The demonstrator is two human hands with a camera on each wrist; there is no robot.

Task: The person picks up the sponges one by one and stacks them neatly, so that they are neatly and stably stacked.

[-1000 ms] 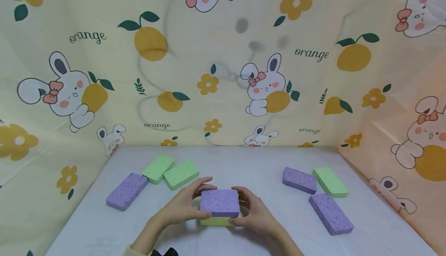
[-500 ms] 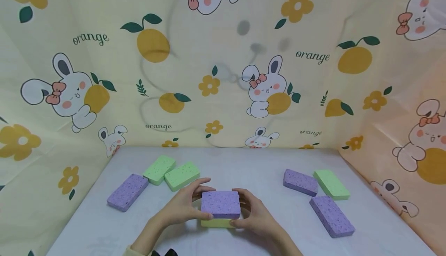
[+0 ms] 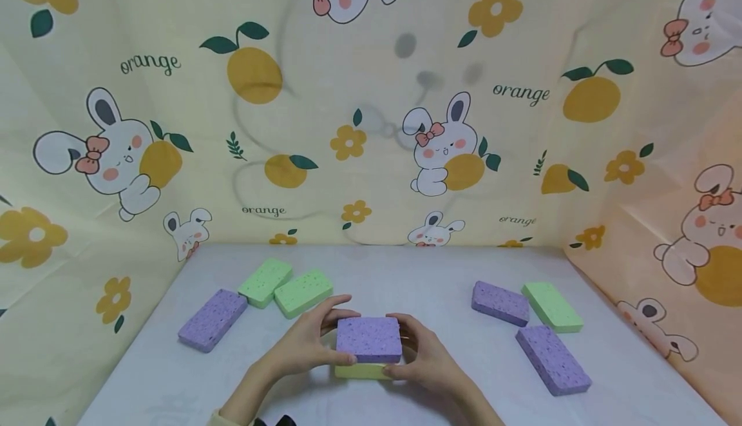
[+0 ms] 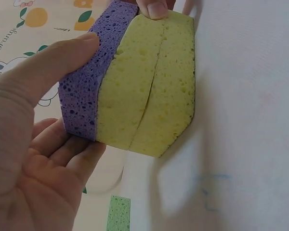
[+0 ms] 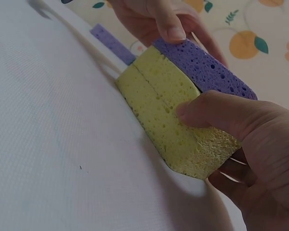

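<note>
At the middle front of the table a purple sponge (image 3: pixel 369 339) tops a stack. Under it lie two yellow sponges, an upper one (image 4: pixel 127 77) and a lower one (image 4: pixel 176 77), with a thin seam between them. My left hand (image 3: pixel 307 343) grips the stack's left end, its thumb across the purple sponge's front face and its fingers curled round the end. At the right end my right hand (image 3: pixel 426 354) holds on, its thumb pressed against the upper yellow sponge in the right wrist view and its fingers partly hidden behind.
To the left lie a purple sponge (image 3: pixel 212 320) and two green sponges (image 3: pixel 265 281) (image 3: pixel 303 293). Two more purple sponges (image 3: pixel 500 302) (image 3: pixel 553 359) and a green one (image 3: pixel 552 307) lie to the right. A printed cloth (image 3: pixel 371 181) walls the table (image 3: pixel 406 271) at the back and sides.
Both hands keep their hold on the stack, which barely shifts. The whole head view drops slightly between the first and second frames.
</note>
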